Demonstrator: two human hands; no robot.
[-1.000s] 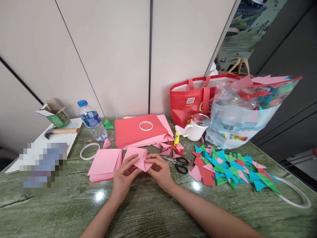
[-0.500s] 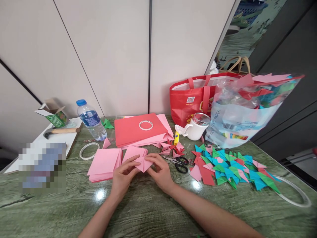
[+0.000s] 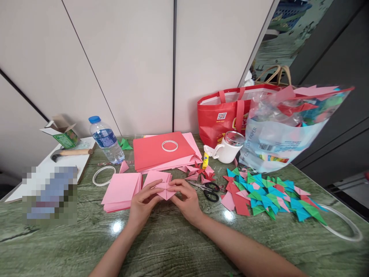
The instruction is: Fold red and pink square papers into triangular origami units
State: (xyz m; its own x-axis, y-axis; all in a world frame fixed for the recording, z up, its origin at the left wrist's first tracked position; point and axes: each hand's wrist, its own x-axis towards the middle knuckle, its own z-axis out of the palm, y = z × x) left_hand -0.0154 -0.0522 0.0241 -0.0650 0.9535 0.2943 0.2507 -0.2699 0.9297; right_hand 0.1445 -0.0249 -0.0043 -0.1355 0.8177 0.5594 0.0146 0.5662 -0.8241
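Both hands meet over a small folded pink paper piece (image 3: 165,191) just above the green marble table (image 3: 173,246). My left hand (image 3: 142,204) pinches its left side with thumb and fingers. My right hand (image 3: 187,200) pinches its right side. Behind the hands lie two stacks of pink square sheets (image 3: 122,190), and a stack of larger red and pink paper (image 3: 164,152) with a white tape ring (image 3: 170,146) on top.
Scissors (image 3: 209,190), small folded pink and red pieces (image 3: 198,173), a glue stick (image 3: 205,161) and a white mug (image 3: 227,148) sit right of the hands. A pile of folded triangles (image 3: 268,194), a plastic bag (image 3: 282,130), a red tote (image 3: 225,115), a water bottle (image 3: 105,140).
The fingers have shifted slightly on the pink piece, pressing it flatter and lower toward the table. Nothing else has moved.
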